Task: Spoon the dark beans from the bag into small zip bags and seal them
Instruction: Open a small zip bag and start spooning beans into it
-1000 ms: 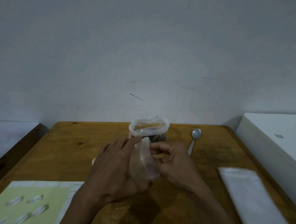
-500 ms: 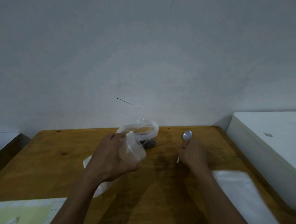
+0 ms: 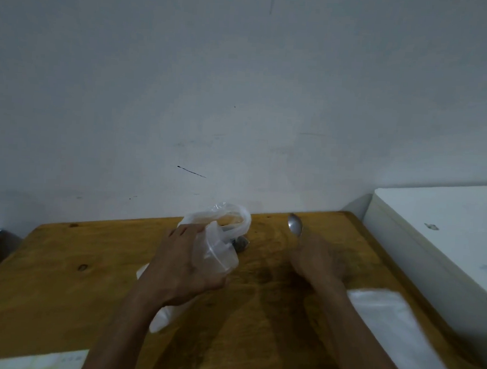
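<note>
**Bagging beans: spoon in hand, first scoop not yet taken**

A person sits at a wooden table [image 3: 58,301] against a plain pale wall, seen from a head-worn camera looking down at both hands.

The left hand [image 3: 185,269] curls its fingers around a small clear zip bag [image 3: 218,257], holding it up with its mouth toward the far side of the table. The bag looks empty. Just behind it, touching or nearly touching, stands the larger bag [image 3: 228,220] with its top rolled open; a few dark beans [image 3: 240,243] show at its base.

The right hand [image 3: 317,260] grips the handle of a metal spoon [image 3: 295,224], whose bowl points away toward the wall, well clear of the beans.

A stack of white plastic bags [image 3: 393,330] lies near the right forearm, and more white plastic [image 3: 157,318] lies under the left wrist.

Judging by this, the task is at an early stage: no filled or sealed bag is visible, and scooping, filling and sealing all seem to remain.
</note>
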Motion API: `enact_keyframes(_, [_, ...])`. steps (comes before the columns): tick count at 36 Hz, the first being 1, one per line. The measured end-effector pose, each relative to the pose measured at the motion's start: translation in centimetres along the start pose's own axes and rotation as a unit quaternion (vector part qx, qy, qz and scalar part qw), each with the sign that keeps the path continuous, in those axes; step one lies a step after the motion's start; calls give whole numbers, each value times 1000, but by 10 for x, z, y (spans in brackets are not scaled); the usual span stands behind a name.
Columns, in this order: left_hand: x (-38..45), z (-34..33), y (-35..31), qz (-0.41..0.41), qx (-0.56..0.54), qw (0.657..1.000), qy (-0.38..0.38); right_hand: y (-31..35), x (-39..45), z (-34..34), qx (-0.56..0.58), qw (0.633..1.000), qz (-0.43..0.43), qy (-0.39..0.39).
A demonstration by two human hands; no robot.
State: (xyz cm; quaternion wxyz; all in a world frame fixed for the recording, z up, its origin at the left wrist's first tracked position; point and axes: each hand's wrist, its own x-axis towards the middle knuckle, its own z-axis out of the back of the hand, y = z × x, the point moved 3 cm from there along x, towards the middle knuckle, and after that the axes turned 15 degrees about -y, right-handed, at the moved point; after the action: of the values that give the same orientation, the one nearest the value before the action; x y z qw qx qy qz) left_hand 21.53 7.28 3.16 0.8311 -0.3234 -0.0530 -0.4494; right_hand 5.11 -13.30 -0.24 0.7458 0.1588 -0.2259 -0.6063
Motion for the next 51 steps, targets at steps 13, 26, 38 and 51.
enact_keyframes(13, [-10,28,25,78,-34,995,-50,81,-27,57,233,945,223,-54])
enact_keyframes(26, [-20,30,2,32,-24,999,30,64,-47,25,51,949,311,20])
enact_keyframes(38, [-31,21,10,43,12,996,79,44,-56,22,341,931,127,-17])
enact_keyframes(51, [-37,9,13,39,-28,997,65,51,-83,-25,324,926,179,-70])
